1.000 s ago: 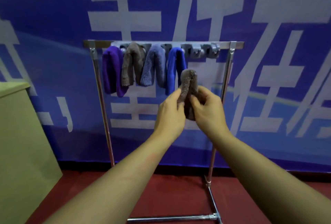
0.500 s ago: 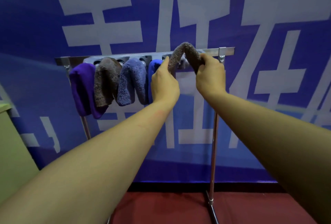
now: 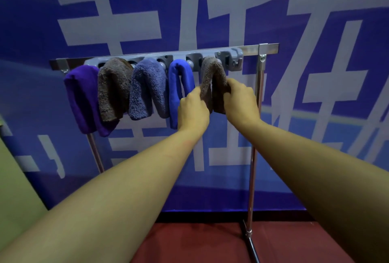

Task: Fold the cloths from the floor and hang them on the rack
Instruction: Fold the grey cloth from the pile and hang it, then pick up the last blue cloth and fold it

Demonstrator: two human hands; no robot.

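While both bare arms reach forward from the bottom of the view, a person holds a folded brown cloth (image 3: 212,77) that is draped over a peg of a metal rack (image 3: 261,102). The left hand (image 3: 192,111) pinches the cloth's left hanging half with curled fingers, and the right hand (image 3: 241,99) grips the right half the same way. This cloth is the rightmost of five hanging on a grey hook strip (image 3: 235,57) fixed along the rack's top bar. To its left, in order, hang a bright blue cloth (image 3: 179,86), a fluffy grey-blue cloth (image 3: 145,88), another brown cloth (image 3: 112,88) and a purple cloth (image 3: 84,98) at the far left, each close against its neighbour. Behind the rack is a blue banner (image 3: 315,115) with large pale characters. A red floor (image 3: 200,241) lies below, and a pale green cabinet (image 3: 14,189) stands at the left edge.
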